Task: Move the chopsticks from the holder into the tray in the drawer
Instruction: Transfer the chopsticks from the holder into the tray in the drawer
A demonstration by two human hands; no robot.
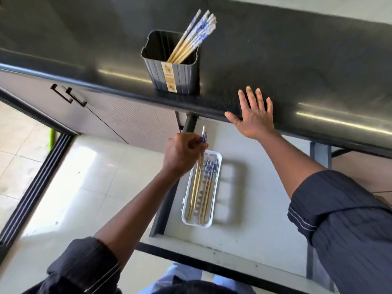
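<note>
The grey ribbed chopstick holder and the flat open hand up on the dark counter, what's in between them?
Nothing: the head view shows only bare dark countertop between holder and right hand.

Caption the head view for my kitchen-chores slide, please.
Left hand lowers chopsticks into the white drawer tray; right hand rests open on the counter; more wait in the holder.

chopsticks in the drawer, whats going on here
A person is moving chopsticks out of a grey holder on the dark countertop into a white tray in the open drawer. The left hand grips a few chopsticks, lowering them into the tray beside some already lying there. The right hand rests open and flat on the counter edge. Several chopsticks stand in the holder.
</note>
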